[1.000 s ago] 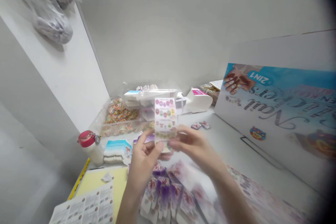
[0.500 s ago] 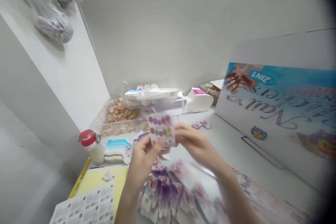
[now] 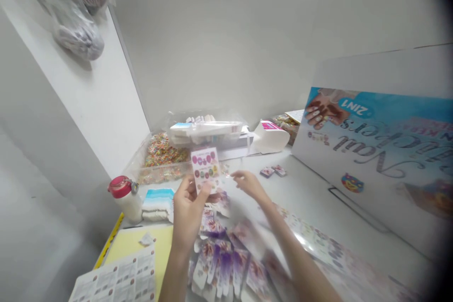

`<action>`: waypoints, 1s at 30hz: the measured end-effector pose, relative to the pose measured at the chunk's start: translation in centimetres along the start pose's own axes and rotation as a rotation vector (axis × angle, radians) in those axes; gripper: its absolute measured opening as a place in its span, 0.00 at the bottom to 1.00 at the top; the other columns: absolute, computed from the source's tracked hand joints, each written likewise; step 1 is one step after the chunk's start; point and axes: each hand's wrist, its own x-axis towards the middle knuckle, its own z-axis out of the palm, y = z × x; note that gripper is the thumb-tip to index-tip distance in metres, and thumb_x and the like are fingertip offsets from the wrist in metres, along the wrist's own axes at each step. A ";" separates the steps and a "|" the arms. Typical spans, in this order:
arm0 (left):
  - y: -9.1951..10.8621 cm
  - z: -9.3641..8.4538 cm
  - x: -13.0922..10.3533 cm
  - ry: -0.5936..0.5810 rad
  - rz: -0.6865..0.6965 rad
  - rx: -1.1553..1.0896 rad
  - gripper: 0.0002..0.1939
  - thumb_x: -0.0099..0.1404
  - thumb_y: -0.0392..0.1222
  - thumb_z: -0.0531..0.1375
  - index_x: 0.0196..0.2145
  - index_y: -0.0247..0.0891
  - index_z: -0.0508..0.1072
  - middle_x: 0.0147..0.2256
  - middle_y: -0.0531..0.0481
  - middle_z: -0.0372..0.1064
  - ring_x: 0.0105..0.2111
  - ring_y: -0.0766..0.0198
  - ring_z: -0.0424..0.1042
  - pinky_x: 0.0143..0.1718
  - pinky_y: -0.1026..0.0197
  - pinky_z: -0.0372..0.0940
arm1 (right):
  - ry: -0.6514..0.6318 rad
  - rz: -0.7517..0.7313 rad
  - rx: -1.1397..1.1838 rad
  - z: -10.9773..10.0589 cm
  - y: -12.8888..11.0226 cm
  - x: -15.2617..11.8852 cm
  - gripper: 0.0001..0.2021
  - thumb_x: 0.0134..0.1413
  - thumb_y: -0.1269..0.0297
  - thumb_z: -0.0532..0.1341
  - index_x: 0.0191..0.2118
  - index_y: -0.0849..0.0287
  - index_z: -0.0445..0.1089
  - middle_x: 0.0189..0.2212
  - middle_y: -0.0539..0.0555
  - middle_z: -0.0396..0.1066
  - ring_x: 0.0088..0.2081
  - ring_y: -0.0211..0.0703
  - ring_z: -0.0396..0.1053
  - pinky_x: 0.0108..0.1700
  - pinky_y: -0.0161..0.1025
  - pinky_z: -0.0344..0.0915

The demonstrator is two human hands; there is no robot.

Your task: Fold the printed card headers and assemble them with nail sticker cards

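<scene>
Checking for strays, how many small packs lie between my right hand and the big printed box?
2. The first pack is nearer your right hand; the second pack is close beside it, nearer the big printed box. Others may be hidden.

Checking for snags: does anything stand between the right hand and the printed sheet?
No clear obstacle shows between the right hand and the printed sheet in the left hand. A gap parts them; a blurred patch in it is too unclear to identify.

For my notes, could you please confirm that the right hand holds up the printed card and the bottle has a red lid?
Not the right hand: the head view shows the left hand holding up the printed card; the bottle does have a red lid.
</scene>
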 end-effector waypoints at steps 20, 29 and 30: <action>-1.1 -0.4 0.6 -0.093 -0.043 -0.019 0.16 0.56 0.44 0.65 0.41 0.35 0.72 0.38 0.46 0.76 0.34 0.59 0.76 0.30 0.64 0.72 | -0.169 0.032 -0.357 5.1 4.5 4.2 0.15 0.60 0.61 0.58 0.50 0.61 0.66 0.49 0.56 0.67 0.45 0.46 0.69 0.45 0.46 0.68; -1.7 0.5 0.5 -0.109 -0.086 -0.005 0.15 0.55 0.47 0.65 0.38 0.35 0.73 0.34 0.47 0.77 0.31 0.61 0.76 0.31 0.62 0.72 | -0.142 0.035 -0.412 3.9 5.7 3.8 0.14 0.60 0.61 0.58 0.50 0.61 0.66 0.48 0.57 0.67 0.45 0.45 0.69 0.46 0.48 0.68; -1.6 0.6 0.5 -0.114 -0.103 -0.008 0.16 0.55 0.47 0.65 0.38 0.35 0.73 0.34 0.47 0.77 0.30 0.61 0.76 0.31 0.62 0.72 | -0.134 0.034 -0.406 4.1 5.7 3.6 0.15 0.61 0.61 0.58 0.50 0.61 0.66 0.48 0.57 0.67 0.45 0.45 0.69 0.46 0.48 0.68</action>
